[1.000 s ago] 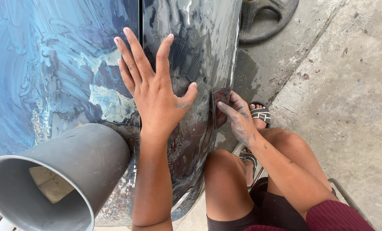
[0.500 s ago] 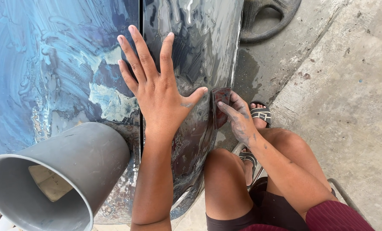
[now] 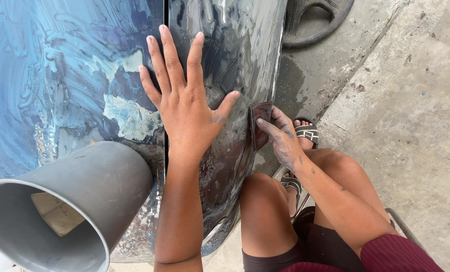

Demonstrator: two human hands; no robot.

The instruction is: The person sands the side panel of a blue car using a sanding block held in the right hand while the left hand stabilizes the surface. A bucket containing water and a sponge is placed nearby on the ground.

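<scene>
The left hand (image 3: pixel 187 108) lies flat on the wet car panel (image 3: pixel 225 60), fingers spread wide, gripping nothing. Against a second ago it has slid slightly up and right across the panel, the thumb now reaching closer to the panel's curved edge; the palm seems to brace the person or feel the surface.

The right hand (image 3: pixel 283 138) has barely moved. Its fingers press a dark sanding sheet (image 3: pixel 261 123) against the panel edge, fingertips pinching it in place. The rubbing seems confined to that one spot on the edge.

A grey pipe (image 3: pixel 68 206) juts up at lower left. A sandalled foot (image 3: pixel 305 132) rests on the concrete floor (image 3: pixel 411 126) just beside the sheet.
</scene>
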